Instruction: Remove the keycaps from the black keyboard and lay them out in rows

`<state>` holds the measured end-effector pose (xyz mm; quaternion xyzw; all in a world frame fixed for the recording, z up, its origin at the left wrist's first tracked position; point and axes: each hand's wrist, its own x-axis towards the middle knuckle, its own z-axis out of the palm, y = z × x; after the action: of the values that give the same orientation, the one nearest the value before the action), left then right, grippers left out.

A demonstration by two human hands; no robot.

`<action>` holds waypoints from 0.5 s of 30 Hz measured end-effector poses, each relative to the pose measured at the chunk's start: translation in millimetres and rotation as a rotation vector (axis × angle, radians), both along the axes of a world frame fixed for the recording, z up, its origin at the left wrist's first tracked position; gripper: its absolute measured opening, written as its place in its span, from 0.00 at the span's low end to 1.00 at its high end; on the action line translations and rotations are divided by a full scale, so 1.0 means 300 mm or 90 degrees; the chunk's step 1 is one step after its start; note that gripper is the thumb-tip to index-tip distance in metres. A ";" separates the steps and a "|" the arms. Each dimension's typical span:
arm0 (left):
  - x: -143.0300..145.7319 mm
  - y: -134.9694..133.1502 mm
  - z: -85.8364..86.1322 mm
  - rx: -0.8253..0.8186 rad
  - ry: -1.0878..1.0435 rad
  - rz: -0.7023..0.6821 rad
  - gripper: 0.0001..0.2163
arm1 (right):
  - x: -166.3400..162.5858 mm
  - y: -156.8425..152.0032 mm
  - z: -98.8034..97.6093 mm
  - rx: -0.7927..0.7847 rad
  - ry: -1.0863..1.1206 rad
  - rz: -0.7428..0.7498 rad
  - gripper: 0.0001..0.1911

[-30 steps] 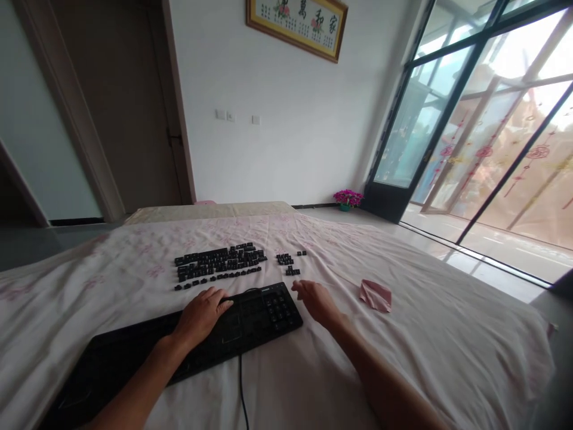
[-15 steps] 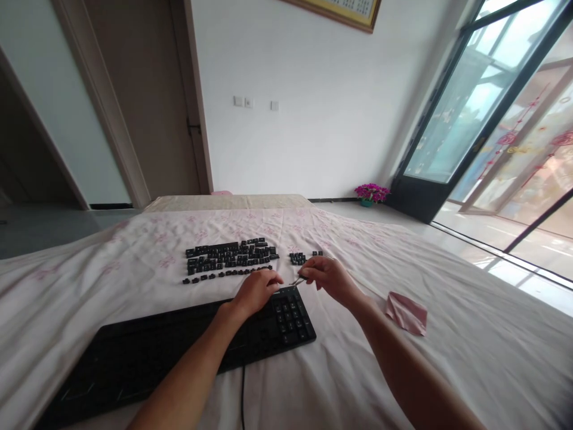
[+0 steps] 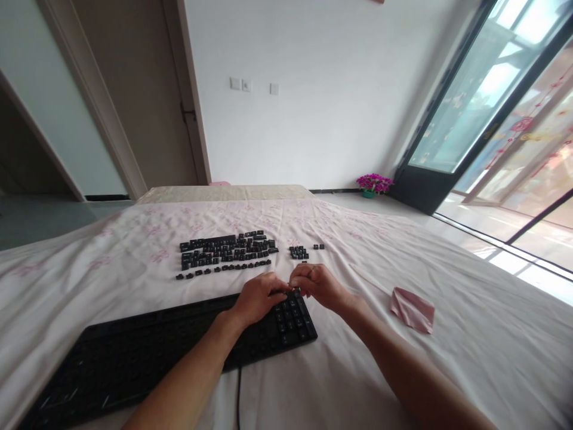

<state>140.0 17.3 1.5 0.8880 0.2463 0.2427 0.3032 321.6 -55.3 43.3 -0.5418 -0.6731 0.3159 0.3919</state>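
Observation:
A black keyboard lies slantwise on the bed, many of its keycaps off. The number pad at its right end still carries caps. My left hand rests over the keyboard's upper right part, thumb and forefinger stretched toward the pad's top row. Closed in a pinch, my right hand meets the left fingertips at the top right corner. It grips a thin metal tool, now mostly hidden by the fingers. Beyond the keyboard, loose black keycaps lie in rows, with a smaller group to their right.
A folded pink cloth lies right of my right forearm. The keyboard cable runs toward me over the wrinkled floral sheet. Purple flowers in a pot stand on the floor near the glass door.
My right hand has moved down and left onto the keyboard's top right corner, its tool now mostly hidden. A keycap shows just beyond the right hand. The view has tilted down slightly.

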 end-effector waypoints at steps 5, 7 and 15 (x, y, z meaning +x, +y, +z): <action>0.018 0.009 -0.013 0.016 0.025 0.021 0.05 | -0.020 0.024 -0.047 0.123 -0.058 0.014 0.13; 0.027 0.010 -0.016 0.010 0.024 0.026 0.05 | -0.026 0.026 -0.069 0.171 -0.050 -0.007 0.16; 0.057 -0.013 -0.004 0.036 -0.004 0.018 0.06 | -0.075 0.014 -0.146 0.248 0.030 -0.171 0.22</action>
<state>156.9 13.4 0.3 0.8918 0.2506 0.2569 0.2755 299.1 -51.1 -0.4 -0.5332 -0.6342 0.1378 0.5428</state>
